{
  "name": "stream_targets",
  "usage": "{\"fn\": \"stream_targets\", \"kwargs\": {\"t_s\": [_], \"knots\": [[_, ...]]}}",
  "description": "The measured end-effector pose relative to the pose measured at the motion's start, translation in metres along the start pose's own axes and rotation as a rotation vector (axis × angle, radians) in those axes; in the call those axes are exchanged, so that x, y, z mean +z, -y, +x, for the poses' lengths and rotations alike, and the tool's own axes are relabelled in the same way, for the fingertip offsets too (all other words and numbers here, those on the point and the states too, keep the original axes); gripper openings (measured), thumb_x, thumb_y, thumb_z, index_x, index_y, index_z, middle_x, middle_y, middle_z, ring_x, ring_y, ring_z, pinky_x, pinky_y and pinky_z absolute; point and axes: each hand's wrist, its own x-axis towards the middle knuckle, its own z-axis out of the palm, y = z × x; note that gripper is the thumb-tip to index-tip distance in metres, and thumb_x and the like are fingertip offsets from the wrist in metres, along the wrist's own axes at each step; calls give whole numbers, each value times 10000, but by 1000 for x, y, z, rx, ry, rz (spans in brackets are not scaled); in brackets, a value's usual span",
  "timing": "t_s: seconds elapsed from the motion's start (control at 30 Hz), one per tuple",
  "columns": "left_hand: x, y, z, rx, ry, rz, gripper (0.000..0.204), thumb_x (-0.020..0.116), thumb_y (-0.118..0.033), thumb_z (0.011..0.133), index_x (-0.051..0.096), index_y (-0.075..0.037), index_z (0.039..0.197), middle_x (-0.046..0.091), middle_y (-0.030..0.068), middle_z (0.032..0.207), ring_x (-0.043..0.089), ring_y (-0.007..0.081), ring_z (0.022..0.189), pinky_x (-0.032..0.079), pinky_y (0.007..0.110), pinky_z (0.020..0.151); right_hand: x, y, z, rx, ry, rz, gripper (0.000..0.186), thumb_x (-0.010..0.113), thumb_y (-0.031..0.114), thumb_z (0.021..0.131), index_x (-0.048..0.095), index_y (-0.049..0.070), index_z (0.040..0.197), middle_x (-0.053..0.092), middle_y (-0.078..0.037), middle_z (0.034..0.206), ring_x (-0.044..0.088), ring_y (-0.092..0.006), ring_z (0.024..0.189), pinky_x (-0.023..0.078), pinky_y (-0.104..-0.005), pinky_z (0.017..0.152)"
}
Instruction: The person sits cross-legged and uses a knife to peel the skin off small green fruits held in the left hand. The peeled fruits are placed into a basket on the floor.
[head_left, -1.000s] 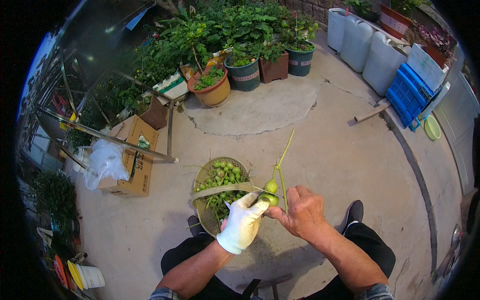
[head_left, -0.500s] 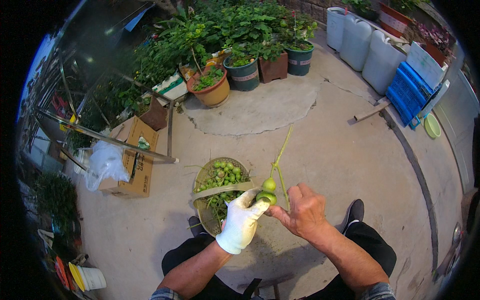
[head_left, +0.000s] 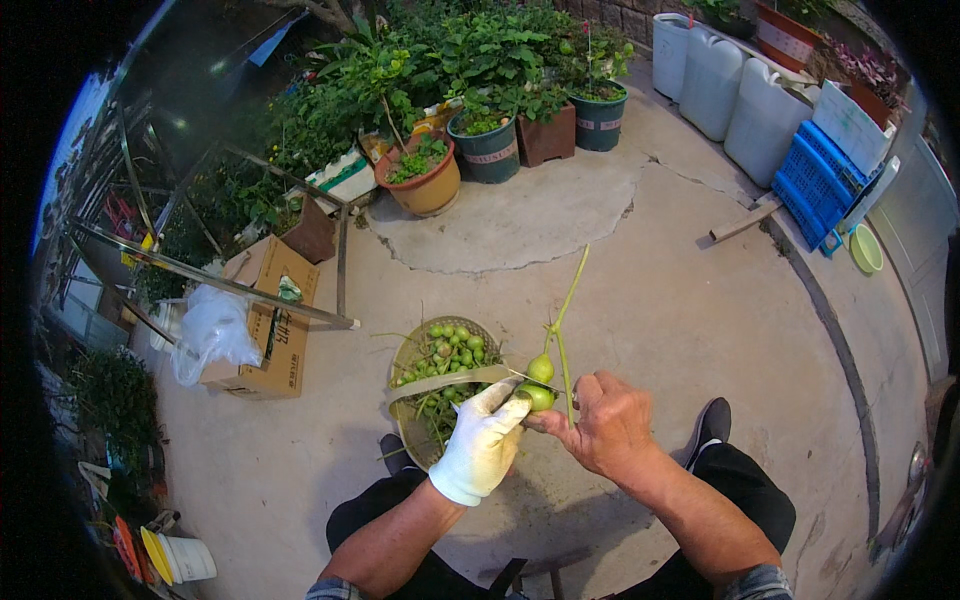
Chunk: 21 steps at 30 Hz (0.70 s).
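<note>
A small green bottle gourd (head_left: 538, 398) with a long forked stem (head_left: 570, 300) is held up before me, stem upward. My left hand (head_left: 480, 440), in a white glove, is closed around its lower bulb. My bare right hand (head_left: 607, 425) is closed just right of it, thumb close to the lower bulb. A thin, blade-like strip (head_left: 552, 386) crosses the gourd's waist and runs toward the right fingers, which hide its other end. Left of the hands, a round basket (head_left: 405, 358) with a flat arched handle (head_left: 440, 381) holds several small green gourds (head_left: 455, 345) with stems.
A cardboard box (head_left: 285, 345) with a clear plastic bag (head_left: 215, 330) stands left beside a metal frame (head_left: 230, 285). Potted plants (head_left: 425, 185) line the far side. White jugs (head_left: 755, 120) and blue crates (head_left: 820, 185) stand far right. A white bucket (head_left: 190, 558) is lower left.
The thin strip now shows across the gourd's waist, where it was not visible before. Both hands keep their hold, with the gourd and its stem shifted very slightly.
</note>
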Motion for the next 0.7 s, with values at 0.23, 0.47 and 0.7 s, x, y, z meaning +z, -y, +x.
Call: {"fn": "stream_targets", "kwargs": {"t_s": [0.23,0.47,0.7], "knots": [[1,2,0,-14,48,-183,350,594,-124,1028,545,52,1326,662,109,1193,635,180,1073,488,346,983,-3,0,1,-5,-70,3,567,745,588,841,544,65,751,544,-124,699,575,-295,536,424,-423,425],[-3,1,0,-84,85,-239,340,590,-136,1032,559,47,1317,660,98,1206,628,180,1083,482,359,992,-3,1,0,3,-32,22,568,760,579,829,548,59,743,556,-133,714,575,-293,539,423,-425,428],[1,4,2,-52,-10,-173,367,624,-210,1008,545,-6,1303,654,87,1091,628,171,875,526,317,638,-1,1,1,30,15,95,572,769,573,822,563,43,752,567,-149,703,586,-317,538,427,-435,428]]}}
